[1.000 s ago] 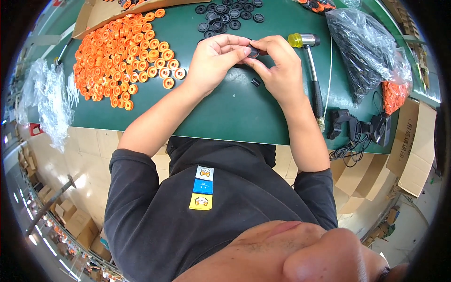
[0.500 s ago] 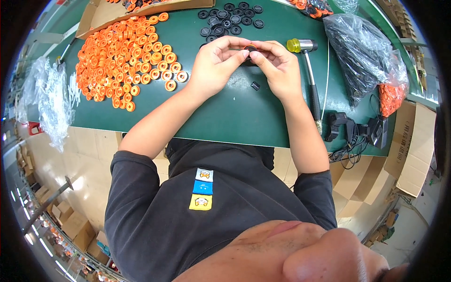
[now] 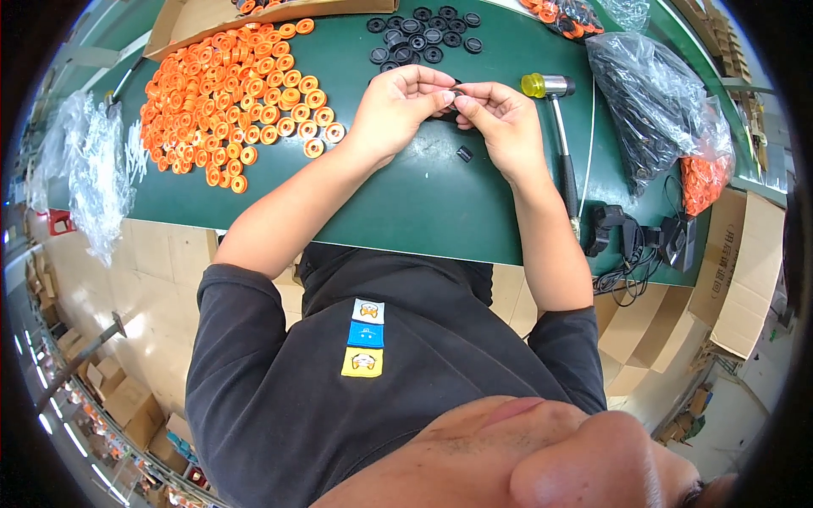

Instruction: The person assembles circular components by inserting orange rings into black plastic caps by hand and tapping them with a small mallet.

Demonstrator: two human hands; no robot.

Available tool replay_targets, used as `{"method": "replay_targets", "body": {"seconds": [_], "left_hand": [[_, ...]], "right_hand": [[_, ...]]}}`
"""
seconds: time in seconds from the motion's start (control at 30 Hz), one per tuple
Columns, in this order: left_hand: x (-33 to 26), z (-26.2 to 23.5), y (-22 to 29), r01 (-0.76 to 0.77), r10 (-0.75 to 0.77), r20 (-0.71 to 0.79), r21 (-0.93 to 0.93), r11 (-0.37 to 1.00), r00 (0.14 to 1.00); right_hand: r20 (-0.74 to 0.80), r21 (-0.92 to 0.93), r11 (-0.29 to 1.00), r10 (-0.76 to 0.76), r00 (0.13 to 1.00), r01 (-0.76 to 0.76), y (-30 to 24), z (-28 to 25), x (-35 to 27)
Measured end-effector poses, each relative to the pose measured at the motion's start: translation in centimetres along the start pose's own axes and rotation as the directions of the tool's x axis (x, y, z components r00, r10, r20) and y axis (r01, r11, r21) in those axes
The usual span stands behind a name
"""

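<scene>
My left hand (image 3: 398,106) and my right hand (image 3: 500,118) meet above the green table (image 3: 423,203), fingertips pinched together on a small black part (image 3: 455,91) between them. A small black cylinder (image 3: 464,153) lies on the table just below my right hand. Several orange wheels (image 3: 237,93) are spread on the table to the left. Several black rings (image 3: 415,38) lie just beyond my hands.
A hammer with a yellow head (image 3: 555,110) lies right of my right hand. A black plastic bag (image 3: 656,106) and a bag of orange parts (image 3: 703,182) sit at the right. Clear plastic bags (image 3: 89,169) hang at the left edge. Black cables (image 3: 635,245) lie near the front right corner.
Both hands have stayed together on the small black part, shifting slightly away from me on the table. The small black cylinder now lies apart from the hands.
</scene>
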State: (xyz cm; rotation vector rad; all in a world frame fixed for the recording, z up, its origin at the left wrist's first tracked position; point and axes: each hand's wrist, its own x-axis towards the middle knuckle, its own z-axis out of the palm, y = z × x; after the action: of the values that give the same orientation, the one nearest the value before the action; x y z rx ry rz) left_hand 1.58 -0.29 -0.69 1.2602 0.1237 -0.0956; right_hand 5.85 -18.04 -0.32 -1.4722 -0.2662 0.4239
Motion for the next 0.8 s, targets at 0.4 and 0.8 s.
{"method": "replay_targets", "body": {"seconds": [0.4, 0.8], "left_hand": [[-0.1, 0.0, 0.0, -0.204, 0.131, 0.181, 0.489, 0.848, 0.975], [-0.3, -0.2, -0.8, -0.46, 0.395, 0.273, 0.711, 0.531, 0.877]], "right_hand": [[-0.149, -0.714, 0.662, -0.463, 0.874, 0.229, -2.5, -2.7, -0.9], [-0.023, -0.991, 0.133, -0.324, 0.946, 0.022, -0.7, -8.9, -7.7]]}}
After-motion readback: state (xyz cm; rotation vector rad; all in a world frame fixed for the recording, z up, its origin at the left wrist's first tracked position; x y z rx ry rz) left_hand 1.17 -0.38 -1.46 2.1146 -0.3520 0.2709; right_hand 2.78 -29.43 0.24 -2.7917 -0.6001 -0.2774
